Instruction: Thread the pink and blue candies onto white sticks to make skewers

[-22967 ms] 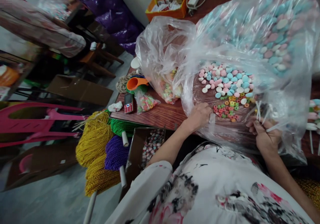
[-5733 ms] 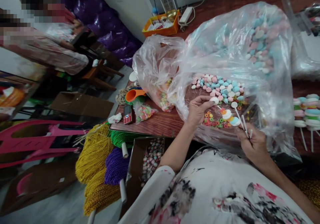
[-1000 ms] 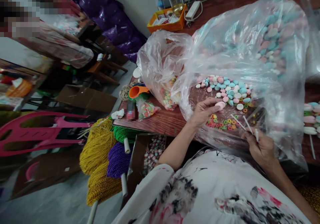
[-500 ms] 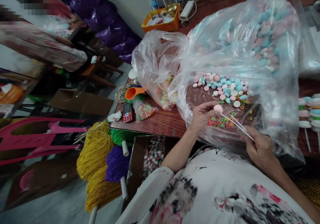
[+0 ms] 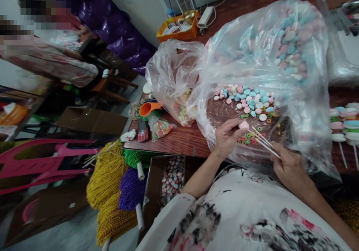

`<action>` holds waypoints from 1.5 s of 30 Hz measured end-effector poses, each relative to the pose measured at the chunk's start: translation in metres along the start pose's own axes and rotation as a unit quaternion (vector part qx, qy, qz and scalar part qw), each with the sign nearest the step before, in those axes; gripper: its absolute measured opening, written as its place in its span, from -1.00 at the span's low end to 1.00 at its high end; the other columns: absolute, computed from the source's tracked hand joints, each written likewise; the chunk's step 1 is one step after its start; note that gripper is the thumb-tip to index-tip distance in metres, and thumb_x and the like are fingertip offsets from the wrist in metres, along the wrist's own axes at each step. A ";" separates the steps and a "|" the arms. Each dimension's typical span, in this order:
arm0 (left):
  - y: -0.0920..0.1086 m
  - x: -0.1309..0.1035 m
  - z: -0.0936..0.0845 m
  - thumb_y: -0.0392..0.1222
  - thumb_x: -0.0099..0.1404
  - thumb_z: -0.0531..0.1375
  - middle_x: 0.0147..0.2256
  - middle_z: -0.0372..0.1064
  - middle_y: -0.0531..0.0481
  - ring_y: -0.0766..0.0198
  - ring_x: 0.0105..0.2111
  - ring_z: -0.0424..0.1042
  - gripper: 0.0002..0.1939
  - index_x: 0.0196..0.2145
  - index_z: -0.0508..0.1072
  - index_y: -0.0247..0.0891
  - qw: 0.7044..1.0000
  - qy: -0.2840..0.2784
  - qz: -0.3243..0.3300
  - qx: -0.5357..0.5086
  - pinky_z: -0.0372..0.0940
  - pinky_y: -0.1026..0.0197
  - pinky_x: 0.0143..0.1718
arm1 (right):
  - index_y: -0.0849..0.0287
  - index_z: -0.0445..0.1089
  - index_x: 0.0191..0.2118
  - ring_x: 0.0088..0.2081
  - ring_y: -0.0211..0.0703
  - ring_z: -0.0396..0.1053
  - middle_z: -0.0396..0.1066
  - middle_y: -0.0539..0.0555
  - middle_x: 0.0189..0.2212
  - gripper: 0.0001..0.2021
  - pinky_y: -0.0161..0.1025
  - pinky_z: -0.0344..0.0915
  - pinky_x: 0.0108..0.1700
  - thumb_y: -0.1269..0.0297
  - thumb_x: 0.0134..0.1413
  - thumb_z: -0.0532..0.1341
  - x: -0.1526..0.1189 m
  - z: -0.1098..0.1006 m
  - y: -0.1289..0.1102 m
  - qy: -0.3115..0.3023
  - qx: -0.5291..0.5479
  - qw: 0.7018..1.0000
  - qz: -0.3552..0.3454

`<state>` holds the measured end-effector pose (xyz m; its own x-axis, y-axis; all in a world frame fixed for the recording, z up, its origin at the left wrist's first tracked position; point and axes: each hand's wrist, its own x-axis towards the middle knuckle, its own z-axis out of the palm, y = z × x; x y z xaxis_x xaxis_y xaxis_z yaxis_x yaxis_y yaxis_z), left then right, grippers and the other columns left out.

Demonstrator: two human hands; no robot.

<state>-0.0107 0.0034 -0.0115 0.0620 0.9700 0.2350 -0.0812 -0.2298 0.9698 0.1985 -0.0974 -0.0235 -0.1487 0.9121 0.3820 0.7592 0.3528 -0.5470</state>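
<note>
My left hand (image 5: 228,135) pinches a pink disc-shaped piece (image 5: 244,125) between thumb and fingers. To its right, my right hand (image 5: 288,163) is closed around a few thin white sticks (image 5: 265,143), whose tips point at the disc. One tip lies very close to the disc; whether it touches I cannot tell. Under and beyond my hands, a large clear plastic bag (image 5: 241,52) lies open on the table. Many pink, blue and white discs (image 5: 254,97) are heaped at its mouth. Small coloured rings (image 5: 248,138) lie nearer to me.
Finished-looking stacks of discs on sticks (image 5: 350,125) lie at the right. An orange scoop (image 5: 148,109), a phone (image 5: 143,131) and a small bag of rings (image 5: 161,126) sit on the left. Cord bundles (image 5: 106,168) and a pink chair (image 5: 50,157) stand beside the table (image 5: 182,140). Another person sits far left.
The stick that met the pink disc has drawn back slightly, and the stick tips are now spread differently. The disc has turned a little in my left fingers. The view has shifted slightly.
</note>
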 end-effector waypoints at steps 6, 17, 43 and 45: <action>-0.003 -0.004 0.002 -0.14 0.22 0.42 -0.10 0.63 -0.07 0.17 -0.06 0.60 -0.76 -0.13 0.66 -0.10 0.995 -0.014 0.075 0.061 0.46 0.02 0.09 | 0.13 0.44 -0.13 -0.59 -0.20 0.34 0.41 -0.05 -0.57 -0.72 -0.27 0.22 -0.47 0.50 0.15 0.05 0.003 -0.001 -0.006 -0.028 0.062 0.996 0.051; 0.009 -0.011 0.004 -0.26 0.32 0.33 -0.08 0.64 -0.04 0.19 -0.01 0.61 -0.79 -0.10 0.65 -0.07 0.988 -0.020 0.122 0.091 0.48 0.04 0.11 | 0.10 0.44 -0.17 -0.55 -0.29 0.25 0.26 -0.11 -0.58 -0.86 -0.32 0.19 -0.45 0.37 0.33 0.13 -0.008 0.014 -0.019 -0.002 0.244 0.963 0.116; -0.010 0.033 0.008 -0.26 0.27 0.26 -0.30 0.55 -0.13 0.07 -0.23 0.49 -0.82 -0.21 0.67 -0.22 0.873 -0.320 0.018 0.368 0.41 0.02 -0.06 | 0.17 0.47 -0.21 -0.55 -0.28 0.24 0.28 -0.06 -0.58 -0.81 -0.28 0.15 -0.48 0.17 0.31 0.20 -0.007 0.008 0.043 0.099 0.245 0.925 0.272; -0.013 0.028 0.015 -0.36 0.21 0.25 -0.31 0.50 -0.17 0.01 -0.20 0.45 -0.80 -0.26 0.67 -0.23 0.859 -0.329 0.012 0.391 0.38 -0.03 -0.05 | 0.16 0.47 -0.25 -0.55 -0.28 0.24 0.29 -0.05 -0.57 -0.81 -0.27 0.16 -0.48 0.17 0.31 0.20 -0.011 0.011 0.045 0.099 0.242 0.927 0.270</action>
<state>0.0074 0.0321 -0.0162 0.6398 0.7685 -0.0084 0.5876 -0.4820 0.6499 0.2270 -0.0894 -0.0604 0.3259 0.9436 0.0585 0.3094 -0.0480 -0.9497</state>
